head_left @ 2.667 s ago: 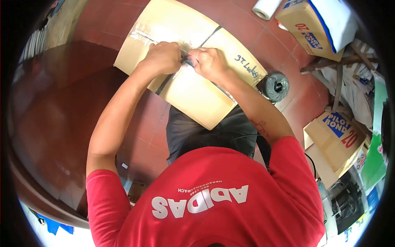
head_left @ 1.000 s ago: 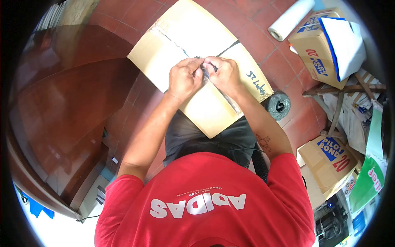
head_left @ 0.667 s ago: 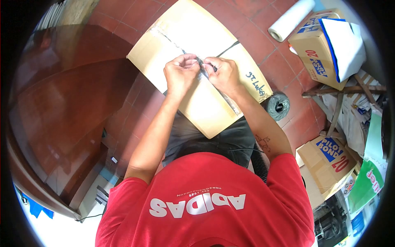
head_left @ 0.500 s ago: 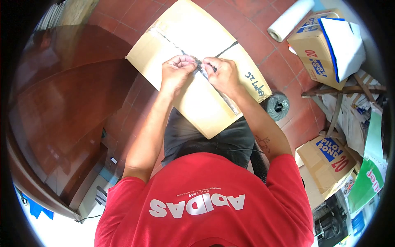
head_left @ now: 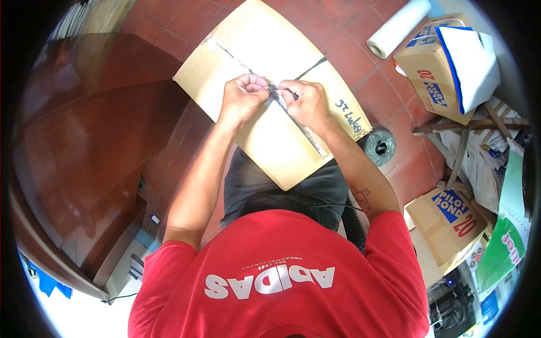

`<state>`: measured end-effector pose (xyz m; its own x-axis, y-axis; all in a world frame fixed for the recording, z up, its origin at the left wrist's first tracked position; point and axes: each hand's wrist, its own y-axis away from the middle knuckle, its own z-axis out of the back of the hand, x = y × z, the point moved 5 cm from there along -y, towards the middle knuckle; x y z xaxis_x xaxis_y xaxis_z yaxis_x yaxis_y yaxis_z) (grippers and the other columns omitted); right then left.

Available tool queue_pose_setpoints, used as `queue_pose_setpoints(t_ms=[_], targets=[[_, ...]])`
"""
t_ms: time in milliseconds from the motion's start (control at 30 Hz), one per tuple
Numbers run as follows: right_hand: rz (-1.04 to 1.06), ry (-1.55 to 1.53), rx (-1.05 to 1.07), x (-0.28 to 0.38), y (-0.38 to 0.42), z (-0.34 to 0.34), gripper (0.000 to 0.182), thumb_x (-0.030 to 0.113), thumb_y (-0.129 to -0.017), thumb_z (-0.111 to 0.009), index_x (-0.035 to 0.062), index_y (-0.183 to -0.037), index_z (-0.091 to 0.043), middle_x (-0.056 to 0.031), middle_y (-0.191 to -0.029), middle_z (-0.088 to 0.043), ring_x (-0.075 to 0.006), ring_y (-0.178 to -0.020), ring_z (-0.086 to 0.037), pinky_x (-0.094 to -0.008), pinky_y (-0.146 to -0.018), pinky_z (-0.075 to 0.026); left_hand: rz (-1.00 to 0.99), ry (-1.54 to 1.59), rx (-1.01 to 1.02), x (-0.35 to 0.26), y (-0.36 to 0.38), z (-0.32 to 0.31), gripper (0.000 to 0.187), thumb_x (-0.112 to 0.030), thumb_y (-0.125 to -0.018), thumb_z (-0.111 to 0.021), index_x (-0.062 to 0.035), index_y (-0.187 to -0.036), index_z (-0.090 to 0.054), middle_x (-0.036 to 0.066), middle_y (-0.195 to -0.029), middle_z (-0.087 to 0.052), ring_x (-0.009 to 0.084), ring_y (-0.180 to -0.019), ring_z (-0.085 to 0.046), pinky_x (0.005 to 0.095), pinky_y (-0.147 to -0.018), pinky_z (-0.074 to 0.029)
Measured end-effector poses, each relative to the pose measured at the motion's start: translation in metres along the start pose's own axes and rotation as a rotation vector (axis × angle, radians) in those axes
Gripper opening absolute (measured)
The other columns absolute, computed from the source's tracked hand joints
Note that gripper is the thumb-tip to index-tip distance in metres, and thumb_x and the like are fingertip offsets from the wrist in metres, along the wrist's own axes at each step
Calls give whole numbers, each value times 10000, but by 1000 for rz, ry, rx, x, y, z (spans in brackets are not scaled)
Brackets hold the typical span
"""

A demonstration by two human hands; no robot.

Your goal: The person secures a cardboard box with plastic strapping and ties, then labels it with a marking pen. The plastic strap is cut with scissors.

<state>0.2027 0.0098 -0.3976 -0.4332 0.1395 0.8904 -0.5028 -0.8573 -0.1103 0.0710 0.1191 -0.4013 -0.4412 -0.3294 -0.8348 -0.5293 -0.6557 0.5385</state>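
A large cardboard box [head_left: 276, 39] lies in front of my lap, handwriting in dark marker near its right corner. Dark plastic string [head_left: 311, 68] crosses its top, and a tangle or knot of it sits at the middle, between my fingertips. My left hand [head_left: 242, 101] pinches the string from the left, fingers curled. From the right, my right hand [head_left: 308, 103] also grips the string, thumb against its bent fingers. Exactly how the strands run inside the fingers is hidden. Clear tape [head_left: 307, 135] runs along the box's seam.
A roll of plastic string [head_left: 379, 147] stands by the box's right corner. Farther right are a white roll [head_left: 397, 28], a printed carton [head_left: 431, 73] and a second carton [head_left: 448, 222]. Dark wooden furniture [head_left: 84, 158] fills the left, over red floor tiles [head_left: 310, 22].
Almost nothing differs. Both hands stay at the knot with their pinch on the string, and the left hand shifts very slightly.
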Motion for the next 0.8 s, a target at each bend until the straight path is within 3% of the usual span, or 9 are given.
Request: queue_pose_setpoints(t_ms=[267,367,567,700,767,800], targets=[[13,40,-14,1,0,-2,142,39,-790,-681,45,-921,-737,-149,-846,-723,-313,-756,-706,-382,-696,-566,-75,-219,-49,-12,5,-5,214,-20,-779,-786,9,-941,-649,41,-817,-676,75,-719,-626,216,-676,-530],[23,11,-20,1,0,-1,143,40,-789,-682,49,-921,-736,-157,-847,-721,-317,-751,-705,-383,-688,-564,-114,-274,-35,-10,-2,-1,192,-20,-765,-764,37,-929,-680,89,-850,-701,111,-765,-659,254,-704,-553],[-35,-14,-24,-2,0,-3,130,-20,-792,-691,28,-906,-730,-143,-799,-718,-247,-695,-712,-318,-634,-553,-10,-123,96,-11,-1,2,181,46,-804,-740,27,-962,-655,85,-852,-705,110,-752,-662,224,-686,-544],[-194,-94,33,-3,5,-1,117,5,-776,-698,47,-882,-725,-133,-801,-712,-297,-719,-708,-365,-653,-564,225,238,70,9,3,1,145,61,-791,-724,20,-915,-661,91,-831,-701,140,-735,-670,246,-691,-558],[95,-159,-100,5,5,1,111,-2,-771,-709,49,-868,-723,-114,-792,-712,-272,-700,-706,-350,-643,-566,294,354,36,17,4,1,136,76,-777,-717,30,-893,-664,101,-833,-702,154,-739,-678,254,-688,-566],[96,-161,-95,2,8,2,111,-2,-771,-709,49,-868,-723,-114,-792,-712,-272,-700,-706,-350,-643,-566,305,373,36,20,3,2,133,71,-781,-718,29,-894,-662,107,-830,-704,156,-732,-678,253,-679,-564]])
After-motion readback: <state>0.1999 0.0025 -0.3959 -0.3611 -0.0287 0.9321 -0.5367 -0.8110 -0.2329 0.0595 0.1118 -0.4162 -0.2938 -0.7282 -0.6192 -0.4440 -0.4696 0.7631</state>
